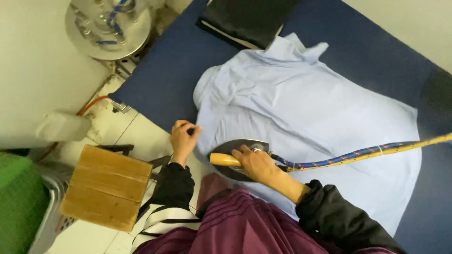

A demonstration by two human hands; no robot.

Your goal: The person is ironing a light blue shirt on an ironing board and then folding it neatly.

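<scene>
Right hand (pixel 256 162) (fingers wrapped) — iron (pixel 238 157)

A wooden stool (pixel 106 187) stands on the tiled floor (pixel 134 136) beside the dark blue ironing table (pixel 165 80). A folded black cloth (pixel 245 19) lies at the table's far end, near a round metal tank (pixel 107 28). A green basket (pixel 19 207) sits at left.

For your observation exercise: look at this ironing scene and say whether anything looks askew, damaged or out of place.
Nothing looks damaged or spilled. The light blue shirt lies rumpled near its collar on the navy board. The right hand grips the iron, and the left hand pinches the shirt's edge.
</scene>
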